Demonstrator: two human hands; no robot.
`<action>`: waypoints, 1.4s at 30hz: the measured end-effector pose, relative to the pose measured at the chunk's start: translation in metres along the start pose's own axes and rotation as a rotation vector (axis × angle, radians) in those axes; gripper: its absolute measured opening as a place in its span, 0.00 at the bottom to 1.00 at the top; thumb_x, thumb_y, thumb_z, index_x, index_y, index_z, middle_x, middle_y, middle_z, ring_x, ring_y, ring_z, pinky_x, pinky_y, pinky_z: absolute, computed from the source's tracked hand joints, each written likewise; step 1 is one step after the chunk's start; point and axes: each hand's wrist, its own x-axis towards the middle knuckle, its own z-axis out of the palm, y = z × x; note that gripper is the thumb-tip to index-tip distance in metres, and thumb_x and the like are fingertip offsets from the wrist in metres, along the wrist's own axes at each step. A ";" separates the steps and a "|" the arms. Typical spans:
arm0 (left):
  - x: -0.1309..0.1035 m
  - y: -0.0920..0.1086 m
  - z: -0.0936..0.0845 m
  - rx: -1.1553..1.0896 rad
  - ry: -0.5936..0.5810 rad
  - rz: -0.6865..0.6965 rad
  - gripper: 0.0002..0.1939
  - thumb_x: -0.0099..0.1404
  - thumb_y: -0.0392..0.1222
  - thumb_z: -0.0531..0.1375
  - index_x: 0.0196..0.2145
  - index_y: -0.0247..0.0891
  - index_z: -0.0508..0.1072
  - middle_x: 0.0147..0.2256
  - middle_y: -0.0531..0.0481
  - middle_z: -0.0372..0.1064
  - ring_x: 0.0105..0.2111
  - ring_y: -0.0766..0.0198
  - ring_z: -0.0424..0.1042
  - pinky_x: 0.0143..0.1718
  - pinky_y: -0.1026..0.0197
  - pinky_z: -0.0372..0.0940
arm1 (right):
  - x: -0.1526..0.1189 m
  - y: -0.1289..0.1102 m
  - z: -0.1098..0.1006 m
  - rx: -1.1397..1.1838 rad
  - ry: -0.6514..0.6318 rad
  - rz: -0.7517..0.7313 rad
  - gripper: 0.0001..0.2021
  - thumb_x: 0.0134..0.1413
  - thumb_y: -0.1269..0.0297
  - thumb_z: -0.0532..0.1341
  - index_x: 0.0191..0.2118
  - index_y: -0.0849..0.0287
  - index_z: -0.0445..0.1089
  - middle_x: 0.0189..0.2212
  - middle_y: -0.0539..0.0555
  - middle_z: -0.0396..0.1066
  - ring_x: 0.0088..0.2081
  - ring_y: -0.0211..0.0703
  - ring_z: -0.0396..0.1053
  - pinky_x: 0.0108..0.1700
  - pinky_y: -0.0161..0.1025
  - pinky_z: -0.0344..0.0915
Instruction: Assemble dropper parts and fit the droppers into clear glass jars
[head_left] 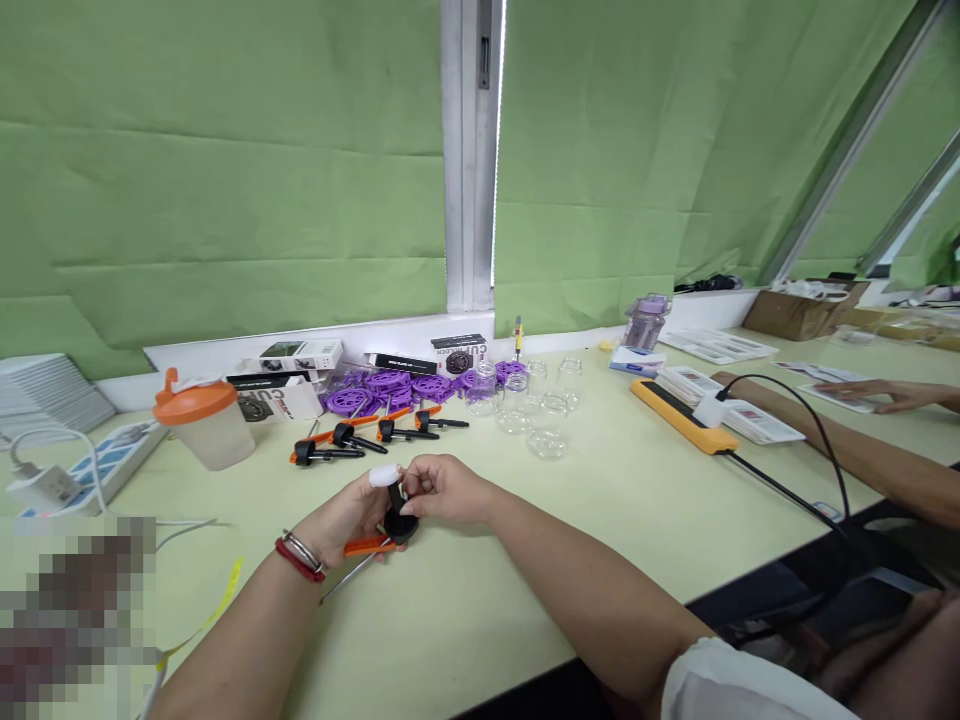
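My left hand is closed around a black-and-orange part, which has a round black cup-like end, an orange strip and a thin metal rod pointing down toward the table. A white cover sits on my left thumb. The fingers of my right hand pinch at the upright black piece of the same part; whether a small item is between them is hidden. Behind my hands lie several similar black-and-orange parts in a row. Purple spoked plastic pieces are heaped beyond them, with several clear glass jars to their right.
An orange-lidded shaker cup and white power strip are at left. Cup holder boxes line the wall. To the right are a yellow power strip with a black cable, a bottle and a co-worker's arm.
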 end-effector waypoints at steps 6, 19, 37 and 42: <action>0.000 0.001 0.000 0.025 -0.036 -0.001 0.30 0.54 0.65 0.54 0.43 0.37 0.65 0.27 0.47 0.69 0.23 0.58 0.70 0.16 0.64 0.58 | -0.001 -0.001 0.001 -0.013 0.022 0.015 0.17 0.36 0.62 0.70 0.28 0.60 0.61 0.24 0.45 0.62 0.25 0.31 0.60 0.30 0.32 0.58; 0.000 -0.001 -0.002 0.038 -0.024 -0.011 0.31 0.53 0.67 0.52 0.41 0.37 0.65 0.24 0.48 0.67 0.25 0.55 0.71 0.18 0.63 0.59 | 0.000 0.001 0.003 0.040 0.047 -0.004 0.20 0.35 0.62 0.71 0.33 0.60 0.62 0.26 0.45 0.64 0.28 0.33 0.63 0.33 0.34 0.61; -0.008 0.003 -0.003 -0.087 -0.025 0.056 0.33 0.56 0.66 0.50 0.48 0.38 0.63 0.32 0.47 0.68 0.29 0.55 0.71 0.22 0.60 0.63 | -0.004 -0.013 0.006 -0.058 0.213 -0.097 0.17 0.38 0.59 0.70 0.32 0.60 0.65 0.24 0.46 0.64 0.24 0.31 0.62 0.29 0.32 0.60; -0.009 0.005 0.007 -0.229 0.096 0.633 0.31 0.55 0.61 0.56 0.49 0.38 0.66 0.43 0.42 0.66 0.41 0.55 0.68 0.39 0.55 0.66 | -0.015 -0.033 0.010 -0.004 0.167 0.006 0.21 0.50 0.46 0.60 0.28 0.63 0.67 0.22 0.50 0.68 0.17 0.30 0.61 0.18 0.30 0.52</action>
